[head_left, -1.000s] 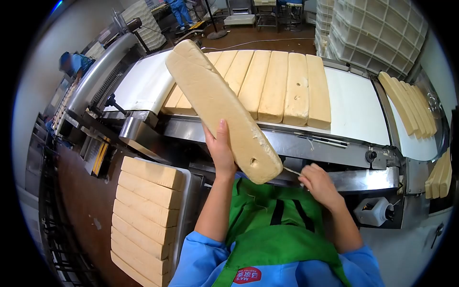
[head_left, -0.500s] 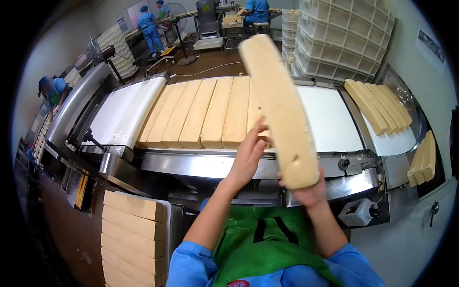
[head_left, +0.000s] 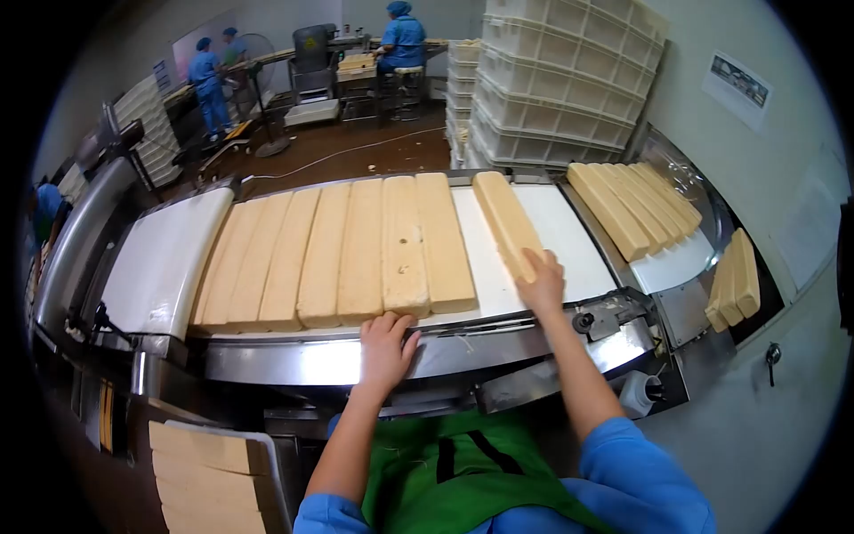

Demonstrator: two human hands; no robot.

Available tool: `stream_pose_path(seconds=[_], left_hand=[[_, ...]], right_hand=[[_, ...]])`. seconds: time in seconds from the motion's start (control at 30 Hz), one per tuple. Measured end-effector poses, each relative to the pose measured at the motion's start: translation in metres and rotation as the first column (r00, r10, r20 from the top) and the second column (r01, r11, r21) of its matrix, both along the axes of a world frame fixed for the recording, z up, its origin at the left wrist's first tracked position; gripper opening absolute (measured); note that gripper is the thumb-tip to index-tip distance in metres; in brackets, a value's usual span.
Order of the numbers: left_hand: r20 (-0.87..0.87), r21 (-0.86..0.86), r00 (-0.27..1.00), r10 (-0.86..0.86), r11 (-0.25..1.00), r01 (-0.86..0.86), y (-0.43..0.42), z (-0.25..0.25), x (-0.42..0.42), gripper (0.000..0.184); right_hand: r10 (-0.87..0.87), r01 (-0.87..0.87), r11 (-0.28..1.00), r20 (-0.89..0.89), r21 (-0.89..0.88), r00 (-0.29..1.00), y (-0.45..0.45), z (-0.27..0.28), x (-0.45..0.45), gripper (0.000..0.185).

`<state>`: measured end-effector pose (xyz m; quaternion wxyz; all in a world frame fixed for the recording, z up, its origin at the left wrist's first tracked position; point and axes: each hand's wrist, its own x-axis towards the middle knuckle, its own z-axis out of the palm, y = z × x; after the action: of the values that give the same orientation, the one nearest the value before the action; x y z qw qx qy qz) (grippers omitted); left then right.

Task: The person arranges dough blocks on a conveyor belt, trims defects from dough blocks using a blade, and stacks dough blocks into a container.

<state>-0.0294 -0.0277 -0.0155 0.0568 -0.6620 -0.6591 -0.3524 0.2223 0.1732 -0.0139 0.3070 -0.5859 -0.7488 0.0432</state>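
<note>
On the right-hand part of the white belt [head_left: 569, 236], a single slab [head_left: 503, 214] is seen lying at a slight slant, apart from the row of slabs [head_left: 356, 254] to its left. Its near end is held by the right hand [head_left: 543, 282], with the fingers bent over one side and the thumb set at the other; the near end itself is largely covered. The slab is gripped at that end only.

At the near edge of the belt, the left hand [head_left: 387, 356] is placed palm down by the foot of the pitted slab [head_left: 406, 249]. Its fingers are loosely together and its thumb is held apart, with nothing seen pinched; whether that slab is touched cannot be told.

The step in hand is judged to be the positioning of the single slab on the belt. For any shift of it, a level, even push would be called for, with the far end watched, as it is unsupported by a hand and could swing.

Beyond the belt's right end, a group of slabs [head_left: 623, 214] is noted side by side. A tray [head_left: 276, 463] with further slabs [head_left: 205, 472] is sited at lower left. Stacked crates [head_left: 560, 80] are noted behind the belt.
</note>
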Motion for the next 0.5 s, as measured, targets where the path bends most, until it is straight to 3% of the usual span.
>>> stream_pose_path(seconds=[0.23,0.3,0.33,0.37,0.4,0.43,0.5], left_hand=[[0.015,-0.042,1.0,-0.014,0.999,0.015,0.0,0.007,0.003,0.032],[0.047,0.086,0.997,-0.064,0.995,0.059,0.001,-0.003,-0.002,0.035],[0.133,0.029,0.989,-0.066,0.998,0.063,0.005,-0.013,-0.006,0.038],[0.182,0.053,0.979,-0.09,0.995,0.082,0.009,-0.016,-0.008,0.039],[0.195,0.167,0.977,-0.088,0.984,0.055,0.01,-0.023,-0.006,0.037],[0.194,0.132,0.978,-0.081,0.99,0.056,0.006,-0.015,-0.009,0.033],[0.199,0.263,0.976,-0.086,0.964,0.031,0.008,-0.021,-0.008,0.027]], right_hand=[[0.331,-0.313,0.94,-0.141,0.137,0.933,-0.033,-0.004,-0.057,0.049],[0.543,-0.517,0.836,-0.144,0.182,0.827,-0.013,-0.016,-0.044,0.043],[0.677,-0.681,0.667,0.137,0.303,0.723,0.027,-0.045,-0.019,0.046],[0.698,-0.701,0.672,0.112,0.24,0.707,0.043,-0.049,-0.005,0.047],[0.648,-0.651,0.738,0.083,0.176,0.757,0.043,-0.045,0.013,0.048],[0.593,-0.597,0.791,0.076,0.135,0.802,0.053,-0.042,0.025,0.049],[0.465,-0.477,0.876,0.135,0.076,0.875,0.075,-0.04,0.055,0.051]])
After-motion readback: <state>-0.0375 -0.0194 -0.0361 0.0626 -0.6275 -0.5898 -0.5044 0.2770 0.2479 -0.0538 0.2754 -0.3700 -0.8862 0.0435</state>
